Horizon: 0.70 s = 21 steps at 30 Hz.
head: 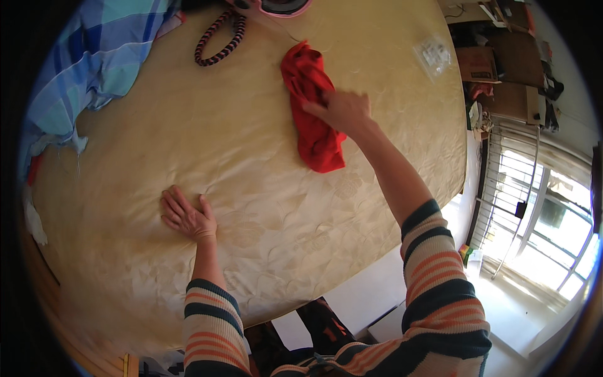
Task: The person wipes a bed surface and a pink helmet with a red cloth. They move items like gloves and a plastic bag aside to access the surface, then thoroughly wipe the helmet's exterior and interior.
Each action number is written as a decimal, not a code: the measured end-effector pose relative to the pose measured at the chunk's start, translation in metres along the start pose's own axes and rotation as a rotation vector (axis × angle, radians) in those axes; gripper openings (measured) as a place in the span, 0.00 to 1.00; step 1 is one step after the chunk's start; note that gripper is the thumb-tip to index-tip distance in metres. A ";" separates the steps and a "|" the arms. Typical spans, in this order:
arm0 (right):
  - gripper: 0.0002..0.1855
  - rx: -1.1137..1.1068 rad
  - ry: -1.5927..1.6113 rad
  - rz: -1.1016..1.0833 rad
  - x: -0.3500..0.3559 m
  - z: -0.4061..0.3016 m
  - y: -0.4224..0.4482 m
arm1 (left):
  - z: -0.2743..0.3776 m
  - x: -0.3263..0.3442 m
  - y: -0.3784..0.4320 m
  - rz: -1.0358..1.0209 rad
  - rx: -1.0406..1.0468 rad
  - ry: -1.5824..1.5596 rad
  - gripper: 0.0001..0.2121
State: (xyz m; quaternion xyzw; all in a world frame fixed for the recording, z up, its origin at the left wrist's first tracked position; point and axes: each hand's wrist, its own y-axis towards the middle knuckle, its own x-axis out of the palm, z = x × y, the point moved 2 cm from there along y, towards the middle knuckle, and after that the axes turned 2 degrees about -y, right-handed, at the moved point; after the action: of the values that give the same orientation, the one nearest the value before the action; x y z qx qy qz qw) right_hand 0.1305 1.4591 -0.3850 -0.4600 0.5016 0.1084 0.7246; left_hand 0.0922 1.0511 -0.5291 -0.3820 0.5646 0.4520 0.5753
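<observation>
A mattress (pixel 264 198) with gold satin-like, floral-patterned fabric spreads out before me. My left hand (pixel 189 217) presses flat on it, fingers spread, holding nothing. Further away and to the right lies a crumpled red cloth (pixel 316 127), stretched lengthwise away from me. My right hand (pixel 346 110) is over the right side of this cloth, its thumb reaching across the red fabric. Motion blurs its fingers, which look bent, and whether they pinch the fabric is unclear.
A blue checked sheet (pixel 113 47) is bunched at the far left. A braided loop handle (pixel 220 40) and a pink-rimmed object (pixel 285 8) lie at the far edge. A clear plastic bag (pixel 434 56) rests at right, near cardboard boxes (pixel 476 63) and a barred window (pixel 541 217).
</observation>
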 end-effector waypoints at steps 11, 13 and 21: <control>0.33 -0.068 0.307 0.757 -0.032 -0.062 0.145 | 0.002 0.003 0.002 -0.036 -0.022 -0.059 0.36; 0.28 -0.074 0.340 0.746 -0.050 -0.069 0.115 | -0.001 0.004 0.001 -0.022 -0.034 -0.058 0.37; 0.16 0.027 0.684 0.451 -0.001 -0.040 -0.073 | 0.000 0.002 -0.003 -0.040 -0.059 -0.041 0.36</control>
State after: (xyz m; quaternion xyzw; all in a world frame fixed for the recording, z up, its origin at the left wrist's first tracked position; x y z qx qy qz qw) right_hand 0.1499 1.3876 -0.3460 -0.3385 0.8033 0.0989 0.4800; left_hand 0.0954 1.0505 -0.5315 -0.4009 0.5314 0.4647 0.5839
